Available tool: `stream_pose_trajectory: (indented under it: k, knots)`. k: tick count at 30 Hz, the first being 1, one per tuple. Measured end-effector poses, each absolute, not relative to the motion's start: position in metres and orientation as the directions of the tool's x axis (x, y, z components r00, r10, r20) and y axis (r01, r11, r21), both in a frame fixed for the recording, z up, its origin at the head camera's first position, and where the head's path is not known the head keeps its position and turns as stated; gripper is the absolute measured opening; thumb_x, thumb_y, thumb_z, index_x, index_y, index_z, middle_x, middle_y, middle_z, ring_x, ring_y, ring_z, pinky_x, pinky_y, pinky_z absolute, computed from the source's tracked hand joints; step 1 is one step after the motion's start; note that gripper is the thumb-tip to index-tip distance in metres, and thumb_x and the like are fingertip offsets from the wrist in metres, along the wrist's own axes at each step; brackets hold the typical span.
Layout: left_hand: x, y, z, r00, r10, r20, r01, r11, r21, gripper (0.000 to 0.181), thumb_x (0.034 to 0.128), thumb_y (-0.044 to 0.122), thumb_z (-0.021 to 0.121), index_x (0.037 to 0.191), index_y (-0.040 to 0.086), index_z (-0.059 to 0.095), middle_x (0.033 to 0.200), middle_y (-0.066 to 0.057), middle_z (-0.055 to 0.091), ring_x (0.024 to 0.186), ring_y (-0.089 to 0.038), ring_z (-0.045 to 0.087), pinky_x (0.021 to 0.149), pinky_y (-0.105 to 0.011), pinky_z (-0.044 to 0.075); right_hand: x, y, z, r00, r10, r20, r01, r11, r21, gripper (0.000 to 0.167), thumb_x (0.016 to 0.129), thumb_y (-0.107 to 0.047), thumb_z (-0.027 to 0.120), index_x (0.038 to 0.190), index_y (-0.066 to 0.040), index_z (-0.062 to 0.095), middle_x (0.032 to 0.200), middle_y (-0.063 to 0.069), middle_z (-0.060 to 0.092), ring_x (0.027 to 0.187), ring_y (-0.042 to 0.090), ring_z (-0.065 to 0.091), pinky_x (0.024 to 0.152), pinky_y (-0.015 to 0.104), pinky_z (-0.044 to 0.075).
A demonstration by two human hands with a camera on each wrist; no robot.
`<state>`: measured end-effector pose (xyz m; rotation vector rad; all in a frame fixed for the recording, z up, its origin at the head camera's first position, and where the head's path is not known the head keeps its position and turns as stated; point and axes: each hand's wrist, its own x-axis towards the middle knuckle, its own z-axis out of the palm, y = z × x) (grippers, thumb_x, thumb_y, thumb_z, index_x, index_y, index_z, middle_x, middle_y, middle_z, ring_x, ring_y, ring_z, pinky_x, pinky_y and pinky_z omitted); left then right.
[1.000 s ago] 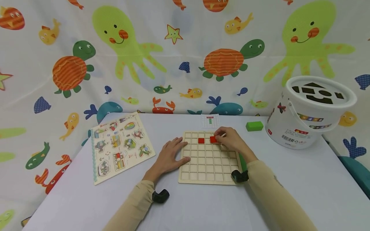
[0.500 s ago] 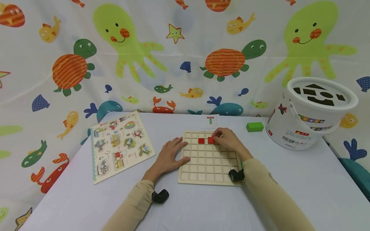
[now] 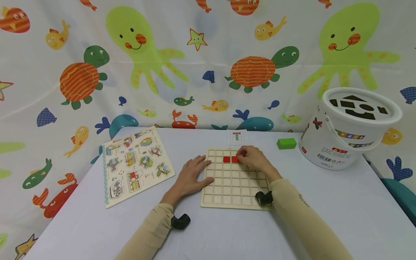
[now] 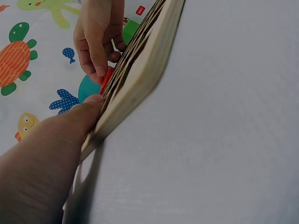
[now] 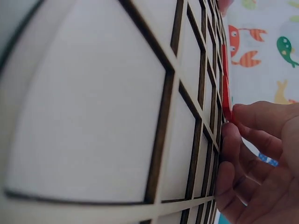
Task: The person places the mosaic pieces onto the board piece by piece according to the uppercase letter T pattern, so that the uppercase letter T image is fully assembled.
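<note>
Red tile (image 3: 234, 159) pinched, the right hand (image 3: 255, 159) bends over the wooden board (image 3: 236, 190), the left hand (image 3: 191, 176) spread at its edge

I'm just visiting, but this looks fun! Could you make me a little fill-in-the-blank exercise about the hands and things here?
1. The right hand has its fingers on a tile coloured ____.
2. The left hand rests at the person's ____-side edge of the grid board.
3. The block near the white bucket is coloured ____.
4. In the head view, the coloured squares on the printed card form the capital letter ____.

Missing words: red; left; green; T.
</note>
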<state>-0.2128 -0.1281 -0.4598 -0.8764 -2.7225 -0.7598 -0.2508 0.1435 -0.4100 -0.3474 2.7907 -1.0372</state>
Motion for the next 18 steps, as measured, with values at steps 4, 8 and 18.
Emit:
stream_pose_trajectory:
  k: [4,8,18]
  knots:
    - [-0.2126,-0.1276,-0.4597,-0.816,0.493,0.302,0.578,0.7,0.42,0.062,0.0835,0.048,0.064,0.135,0.016,0.051,0.147,-0.014,0.041,0.14,-0.034,0.032,0.11,-0.059,0.024,-0.2495,0.1434,-0.4103,-0.962,-0.265,-0.066,-0.158,0.736,-0.658,0.015,0.091,-0.018,0.059,0.099,-0.008,0.066,0.094,0.008,0.065,0.079,0.018,0.058,0.073,0.031,0.049]
    - [-0.2129,-0.1273,-0.4602,-0.817,0.492,0.301,0.577,0.7,0.422,0.062,0.0839,0.049,0.063,0.135,0.016,0.051,0.148,-0.013,0.041,0.14,-0.033,0.032,0.11,-0.058,0.024,-0.2484,0.145,-0.41,-0.957,-0.284,-0.057,-0.177,0.729,-0.661,0.017,0.091,-0.017,0.058,0.102,-0.006,0.066,0.095,0.008,0.065,0.084,0.02,0.058,0.075,0.034,0.049]
    - [-0.2137,-0.1272,-0.4617,-0.826,0.488,0.282,0.563,0.707,0.428,0.063,0.0847,0.051,0.062,0.137,0.017,0.05,0.148,-0.012,0.04,0.141,-0.032,0.03,0.112,-0.057,0.023,-0.2443,0.1514,-0.4082,-0.95,-0.309,-0.034,-0.2,0.691,-0.695,0.021,0.095,-0.02,0.055,0.106,-0.005,0.065,0.1,0.009,0.066,0.085,0.02,0.061,0.074,0.032,0.052]
